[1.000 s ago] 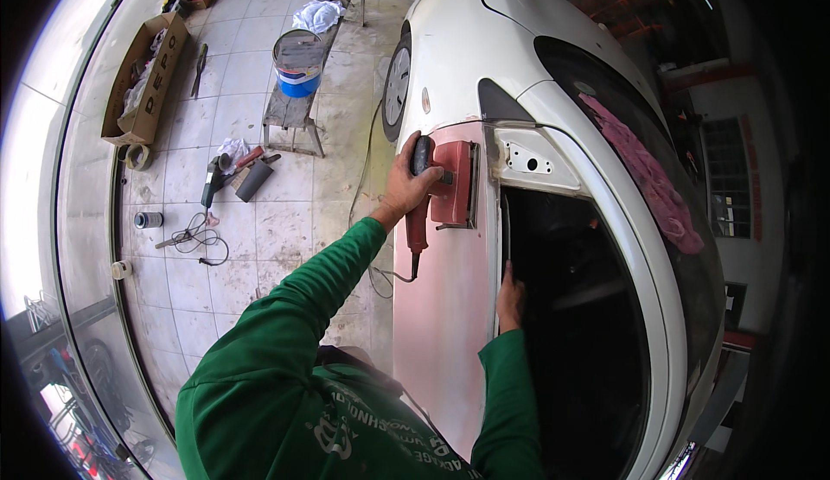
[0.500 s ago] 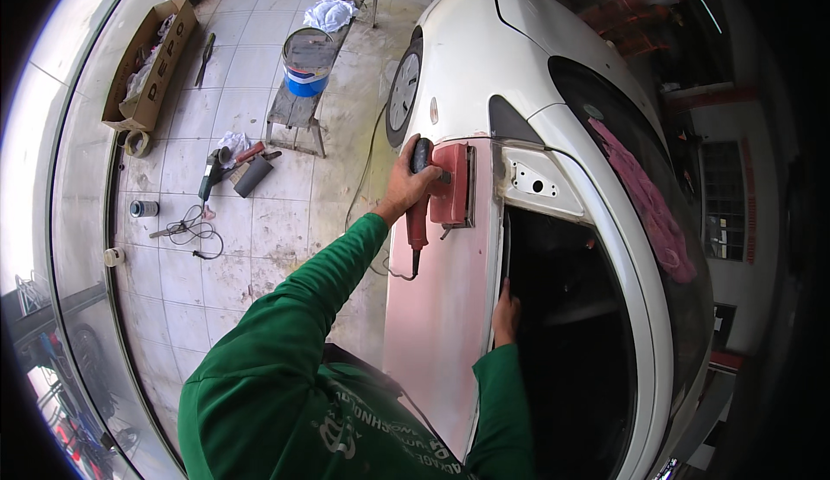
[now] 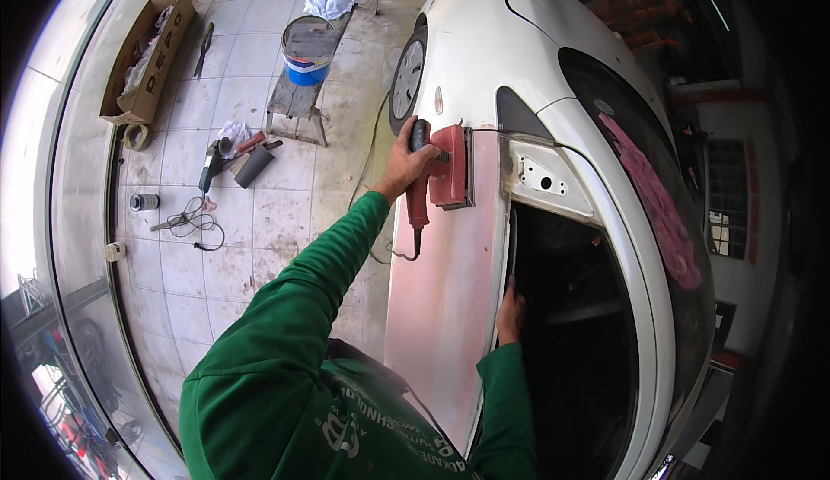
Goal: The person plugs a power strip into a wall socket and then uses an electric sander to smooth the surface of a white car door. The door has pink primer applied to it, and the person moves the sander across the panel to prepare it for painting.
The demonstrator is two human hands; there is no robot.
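My left hand [image 3: 405, 167] is wrapped round the handle of a red electric sander [image 3: 448, 167]. The sander's pad rests near the front end of the white car's door [image 3: 441, 307], whose outer skin is pinkish and sanded-looking. A power cord [image 3: 406, 258] runs from the rear of the handle off the door's left side. My right hand [image 3: 510, 311] grips the door's edge along the window opening, with some fingers hidden. Ahead of it is the white mirror mount [image 3: 540, 178], with bare holes and no mirror on it.
Left of the car, a bench [image 3: 294, 100] carries a blue-and-clear bucket [image 3: 308, 52] and a white cloth [image 3: 331, 1]. An angle grinder [image 3: 210, 165], a can [image 3: 144, 203] and a cardboard box [image 3: 147, 61] lie on the tiled floor. A pink cloth [image 3: 653, 203] lies on the windshield.
The sander in my left hand has slid forward and slightly left on the door panel. My right hand stays at the window edge. The whole view has shifted a little.
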